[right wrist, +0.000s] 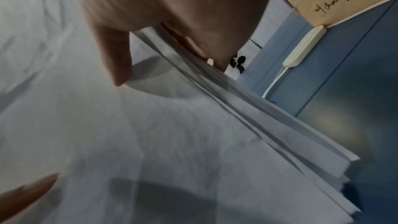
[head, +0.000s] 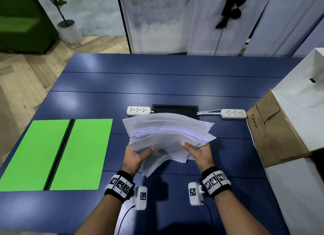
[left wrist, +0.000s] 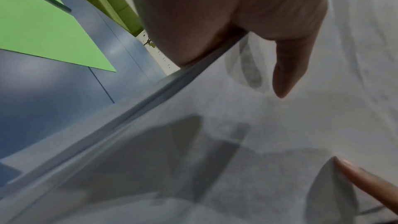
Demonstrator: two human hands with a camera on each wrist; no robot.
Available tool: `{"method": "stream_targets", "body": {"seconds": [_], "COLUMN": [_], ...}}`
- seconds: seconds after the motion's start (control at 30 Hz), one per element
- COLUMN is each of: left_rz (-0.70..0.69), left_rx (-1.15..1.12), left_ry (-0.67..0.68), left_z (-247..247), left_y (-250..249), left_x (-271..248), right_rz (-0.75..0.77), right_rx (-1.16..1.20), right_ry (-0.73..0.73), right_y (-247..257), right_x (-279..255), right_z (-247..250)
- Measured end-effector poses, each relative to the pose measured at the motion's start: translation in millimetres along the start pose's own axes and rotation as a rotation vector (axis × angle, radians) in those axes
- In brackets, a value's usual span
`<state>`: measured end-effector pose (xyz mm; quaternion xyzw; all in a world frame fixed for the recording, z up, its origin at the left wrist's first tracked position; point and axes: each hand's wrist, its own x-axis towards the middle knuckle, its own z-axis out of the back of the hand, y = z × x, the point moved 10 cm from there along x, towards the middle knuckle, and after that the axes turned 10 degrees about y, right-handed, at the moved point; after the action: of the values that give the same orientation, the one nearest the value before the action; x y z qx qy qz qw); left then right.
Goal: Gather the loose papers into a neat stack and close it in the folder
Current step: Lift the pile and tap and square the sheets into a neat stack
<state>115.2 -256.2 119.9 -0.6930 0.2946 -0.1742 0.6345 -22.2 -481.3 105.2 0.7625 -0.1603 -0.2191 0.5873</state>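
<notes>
Mostly hidden: left hand, right hand fingers under papers, thumbs clamping top

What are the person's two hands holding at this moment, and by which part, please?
Both grip the uneven stack of papers above the table: the left hand at its near-left edge, the right hand at its near-right edge, thumbs on top.
</notes>
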Motion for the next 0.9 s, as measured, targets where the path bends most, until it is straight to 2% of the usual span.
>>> {"method": "stream_targets", "body": {"seconds": [0.17,0.3,0.37,0.47,0.63,0.8,0.9], "left_rz": [-0.113,-0.317,-0.372,-0.331,-0.254,-0.287,-0.162], "left_rx": [-0.065,-0.113,-0.086,-0.066,-0.046,0.071,0.006], "left_ry": [-0.042,-0.188,-0.263,-0.356,-0.412,-0.389,-0.404], "left_z": [-3.7,-2.8,-4.4,-5.8,0.6,-4.1,-2.7], "left_y": [-28.6,-79.1,-100.6,-107.3,-95.1,-108.0,-100.6], "left_x": [-7.1,-20.3,-22.4,-20.1,-15.7,-23.2,-17.7], "right_rz": [0.080,0.098,0.104,0.110,0.120,0.110,0.108], "right_rx": [-0.019,-0.037,-0.024,-0.004,-0.007,0.004,0.010], "right_ry": [-0.041,-0.033,-0.030,-0.019,0.017,0.039,0.044], "right_y": [15.5,21.4,23.2,25.9,25.4,24.3,22.1], "right_x": [-4.4,-9.8,-12.1,-14.8,-14.1,-15.2,-15.2], "right_z": [-4.0,-7.1,-6.6,-7.0,-5.8,-4.8,-5.3]}}
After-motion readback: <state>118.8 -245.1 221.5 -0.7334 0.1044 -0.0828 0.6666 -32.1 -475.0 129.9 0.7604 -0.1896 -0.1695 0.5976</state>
